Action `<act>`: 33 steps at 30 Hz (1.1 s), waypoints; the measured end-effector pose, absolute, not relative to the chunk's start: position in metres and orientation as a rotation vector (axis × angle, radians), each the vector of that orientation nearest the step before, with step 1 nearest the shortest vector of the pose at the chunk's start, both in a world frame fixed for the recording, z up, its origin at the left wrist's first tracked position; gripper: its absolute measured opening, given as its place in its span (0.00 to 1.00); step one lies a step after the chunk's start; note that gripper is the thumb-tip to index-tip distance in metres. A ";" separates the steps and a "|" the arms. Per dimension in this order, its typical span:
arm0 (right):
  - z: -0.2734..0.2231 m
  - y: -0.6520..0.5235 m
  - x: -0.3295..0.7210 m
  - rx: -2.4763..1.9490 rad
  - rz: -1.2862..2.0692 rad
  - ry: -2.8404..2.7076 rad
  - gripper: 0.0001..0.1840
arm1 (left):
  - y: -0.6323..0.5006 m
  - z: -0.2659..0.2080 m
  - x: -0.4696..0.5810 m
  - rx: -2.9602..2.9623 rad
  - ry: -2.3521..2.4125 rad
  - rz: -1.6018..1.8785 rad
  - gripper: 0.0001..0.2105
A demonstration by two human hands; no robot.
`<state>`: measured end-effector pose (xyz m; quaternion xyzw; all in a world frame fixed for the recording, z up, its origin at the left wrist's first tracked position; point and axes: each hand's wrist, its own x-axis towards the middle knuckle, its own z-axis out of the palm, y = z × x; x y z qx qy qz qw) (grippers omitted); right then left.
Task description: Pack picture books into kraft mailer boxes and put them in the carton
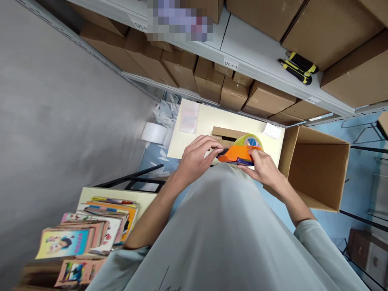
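An orange tape dispenser [236, 153] with a dark blue edge is gripped at its right end by my right hand [262, 163]. On it sits a roll of yellowish clear tape [251, 140]. My left hand [202, 153] pinches at the dispenser's dark left tip with thumb and forefinger; whether a tape end is between them is too small to tell. Just behind the dispenser, a brown cardboard piece [227, 132] lies on the cream table [184, 143].
A large open cardboard box [318, 169] stands right of the table. Stacked books [100, 226] lie at lower left. Shelves with brown boxes [209, 79] rise behind, with box cutters [298, 66] on one. A white paper roll [154, 132] is left of the table.
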<state>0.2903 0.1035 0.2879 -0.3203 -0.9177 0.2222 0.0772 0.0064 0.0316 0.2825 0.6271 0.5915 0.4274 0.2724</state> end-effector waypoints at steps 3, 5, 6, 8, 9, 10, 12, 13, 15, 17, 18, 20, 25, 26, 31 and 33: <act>0.295 0.102 0.292 -0.978 0.675 -2.801 0.27 | 0.026 0.273 0.008 1.627 1.598 1.149 0.13; 0.300 0.102 0.294 -0.996 0.721 -2.834 0.27 | 0.022 0.266 0.008 1.546 1.595 1.140 0.13; 0.302 0.103 0.294 -1.010 0.754 -2.847 0.27 | 0.020 0.262 0.007 1.500 1.597 1.132 0.13; 0.308 0.105 0.293 -1.040 0.829 -2.867 0.27 | 0.017 0.255 0.005 1.413 1.603 1.107 0.14; 0.310 0.106 0.293 -1.052 0.869 -2.879 0.27 | 0.016 0.251 0.003 1.371 1.602 1.092 0.15; 0.312 0.109 0.293 -1.062 0.907 -2.893 0.27 | 0.014 0.248 0.000 1.330 1.598 1.076 0.15; 0.316 0.114 0.293 -1.078 0.967 -2.928 0.27 | 0.012 0.243 -0.008 1.243 1.584 1.054 0.17; 0.317 0.117 0.294 -1.091 0.990 -2.945 0.27 | 0.011 0.240 -0.014 1.194 1.580 1.051 0.18; 0.320 0.125 0.296 -1.146 1.018 -2.961 0.27 | 0.010 0.235 -0.029 1.092 1.572 1.057 0.19; 0.324 0.134 0.296 -1.225 1.080 -2.954 0.27 | 0.011 0.229 -0.043 1.005 1.543 1.047 0.21; 0.325 0.140 0.295 -1.271 1.136 -2.945 0.26 | 0.013 0.225 -0.049 0.968 1.529 1.028 0.22; 0.326 0.154 0.287 -1.363 1.280 -2.933 0.26 | 0.021 0.217 -0.058 0.894 1.513 0.965 0.23; 0.310 0.195 0.255 -1.523 1.480 -2.906 0.27 | 0.047 0.187 -0.062 0.671 1.520 0.919 0.20; 0.303 0.202 0.250 -1.535 1.518 -2.888 0.27 | 0.051 0.179 -0.062 0.634 1.520 0.926 0.19; 0.270 0.226 0.233 -1.602 1.756 -2.796 0.32 | 0.061 0.138 -0.060 0.515 1.548 0.915 0.20; 0.261 0.231 0.227 -1.644 1.738 -2.807 0.35 | 0.063 0.124 -0.059 0.490 1.560 0.906 0.20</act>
